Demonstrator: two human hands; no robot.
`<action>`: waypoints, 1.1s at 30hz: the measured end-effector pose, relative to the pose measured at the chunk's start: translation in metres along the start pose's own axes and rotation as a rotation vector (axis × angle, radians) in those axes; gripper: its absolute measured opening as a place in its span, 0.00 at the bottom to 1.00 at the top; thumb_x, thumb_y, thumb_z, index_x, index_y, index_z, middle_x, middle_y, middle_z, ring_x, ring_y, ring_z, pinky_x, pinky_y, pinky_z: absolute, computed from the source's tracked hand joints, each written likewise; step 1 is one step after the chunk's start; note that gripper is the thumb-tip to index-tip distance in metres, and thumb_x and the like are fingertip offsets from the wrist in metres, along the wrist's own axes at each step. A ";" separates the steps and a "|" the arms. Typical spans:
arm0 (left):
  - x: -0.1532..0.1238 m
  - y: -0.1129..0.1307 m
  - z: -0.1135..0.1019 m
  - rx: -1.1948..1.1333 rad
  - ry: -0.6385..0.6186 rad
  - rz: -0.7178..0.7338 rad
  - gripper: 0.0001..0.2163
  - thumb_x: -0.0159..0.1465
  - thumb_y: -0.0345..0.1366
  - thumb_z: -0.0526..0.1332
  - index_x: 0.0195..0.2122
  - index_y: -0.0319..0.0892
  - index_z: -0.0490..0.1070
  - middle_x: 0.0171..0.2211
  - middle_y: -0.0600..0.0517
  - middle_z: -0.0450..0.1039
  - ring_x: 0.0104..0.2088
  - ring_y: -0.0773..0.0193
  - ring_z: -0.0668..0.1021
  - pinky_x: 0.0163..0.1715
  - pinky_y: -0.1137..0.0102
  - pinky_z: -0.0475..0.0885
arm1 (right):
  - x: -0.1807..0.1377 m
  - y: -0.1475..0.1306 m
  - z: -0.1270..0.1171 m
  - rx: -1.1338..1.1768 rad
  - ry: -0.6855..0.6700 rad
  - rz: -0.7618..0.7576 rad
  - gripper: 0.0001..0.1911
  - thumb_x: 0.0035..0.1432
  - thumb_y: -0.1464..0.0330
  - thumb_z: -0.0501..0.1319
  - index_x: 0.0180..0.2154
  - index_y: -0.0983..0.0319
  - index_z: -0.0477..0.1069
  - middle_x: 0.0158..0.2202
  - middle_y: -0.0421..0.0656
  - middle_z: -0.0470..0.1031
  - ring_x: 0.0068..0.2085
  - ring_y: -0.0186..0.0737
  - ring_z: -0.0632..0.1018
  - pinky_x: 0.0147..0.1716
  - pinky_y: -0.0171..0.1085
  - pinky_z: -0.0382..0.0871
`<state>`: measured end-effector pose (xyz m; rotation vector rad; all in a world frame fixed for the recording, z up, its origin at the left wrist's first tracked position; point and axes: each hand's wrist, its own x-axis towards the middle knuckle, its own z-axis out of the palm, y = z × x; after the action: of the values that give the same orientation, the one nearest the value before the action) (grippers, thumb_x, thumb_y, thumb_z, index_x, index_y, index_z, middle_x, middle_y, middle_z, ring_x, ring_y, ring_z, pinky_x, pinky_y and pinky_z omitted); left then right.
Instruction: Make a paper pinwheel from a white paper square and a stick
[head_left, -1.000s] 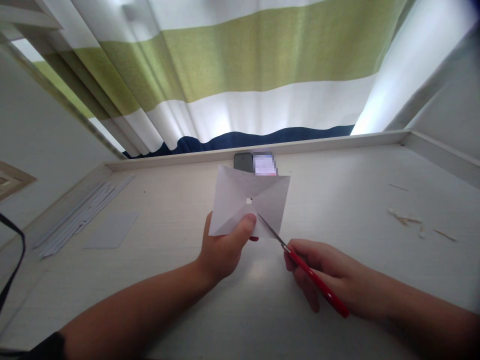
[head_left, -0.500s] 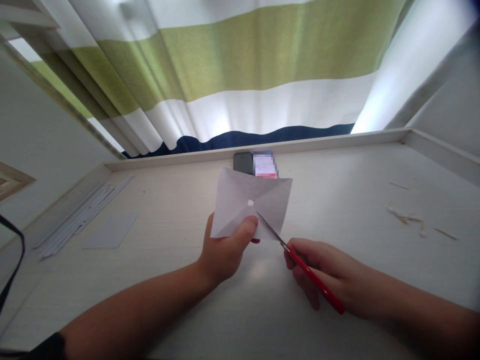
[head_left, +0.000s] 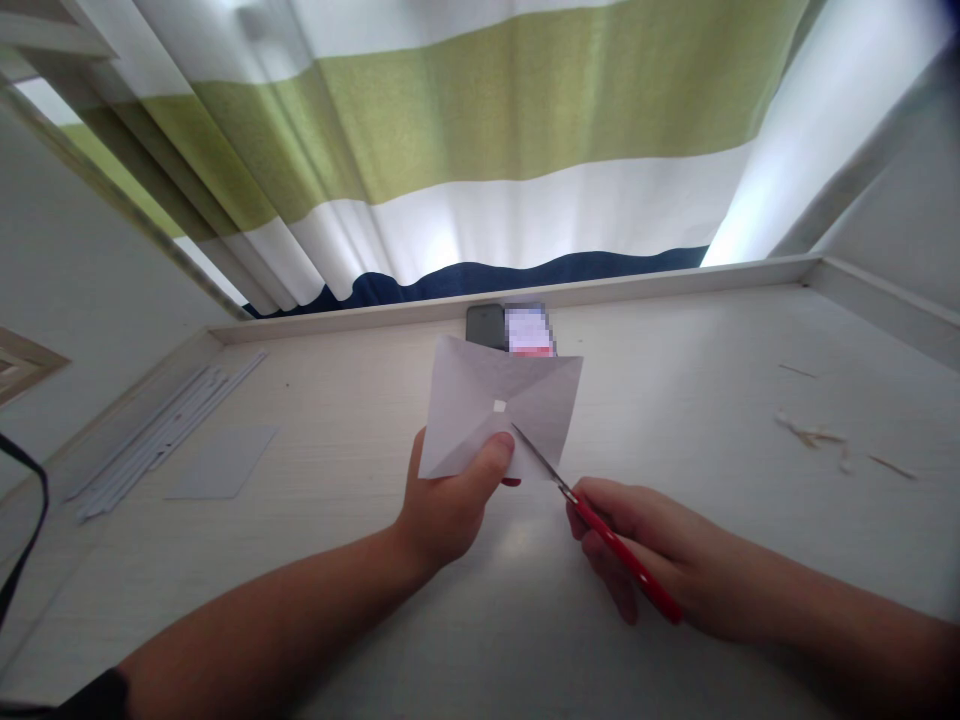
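Note:
A creased white sheet of paper (head_left: 465,405) with a small square hole at its middle is held up over the table. My left hand (head_left: 457,500) grips its lower edge, thumb on the near face and fingers mostly hidden behind. My right hand (head_left: 645,550) is closed around the red handles of a pair of scissors (head_left: 619,545). The blades lie along the lower right part of the paper, running from the lower right edge toward the hole, with the tip just below right of it. Whether the blades are parted is hard to make out.
On the white table (head_left: 337,400), several white paper strips (head_left: 169,435) and a paper piece (head_left: 225,462) lie at left. Two phone-like objects (head_left: 486,326) rest at the back, partly behind the paper. Small scraps (head_left: 814,435) lie at right. A striped curtain (head_left: 487,120) hangs beyond.
The paper, both hands and the scissors have shifted only very slightly left. Both grips are unchanged.

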<state>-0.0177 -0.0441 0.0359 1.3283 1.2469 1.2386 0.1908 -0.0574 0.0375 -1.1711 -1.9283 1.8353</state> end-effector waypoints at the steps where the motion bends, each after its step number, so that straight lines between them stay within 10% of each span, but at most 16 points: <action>1: 0.000 0.000 0.000 0.001 -0.006 0.003 0.10 0.61 0.37 0.61 0.25 0.38 0.73 0.22 0.54 0.74 0.25 0.66 0.77 0.26 0.75 0.76 | 0.000 0.000 0.000 0.002 0.001 0.003 0.13 0.63 0.58 0.56 0.34 0.62 0.64 0.30 0.40 0.71 0.28 0.33 0.72 0.26 0.31 0.66; 21: 0.010 -0.015 -0.003 -0.103 0.115 0.006 0.11 0.56 0.39 0.64 0.22 0.38 0.73 0.23 0.51 0.73 0.26 0.63 0.76 0.23 0.72 0.73 | -0.004 0.007 -0.014 -0.028 0.043 -0.027 0.11 0.57 0.63 0.63 0.35 0.63 0.65 0.35 0.45 0.75 0.36 0.40 0.78 0.33 0.35 0.72; 33: 0.028 -0.019 -0.010 -0.118 0.051 -0.050 0.09 0.57 0.36 0.64 0.37 0.40 0.77 0.32 0.52 0.79 0.31 0.64 0.78 0.31 0.73 0.72 | -0.005 0.007 -0.050 -0.212 0.271 0.020 0.14 0.55 0.60 0.65 0.32 0.62 0.64 0.27 0.42 0.71 0.27 0.38 0.74 0.25 0.37 0.69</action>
<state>-0.0302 -0.0153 0.0199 1.1808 1.2156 1.2973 0.2302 -0.0249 0.0420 -1.4246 -1.9913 1.4189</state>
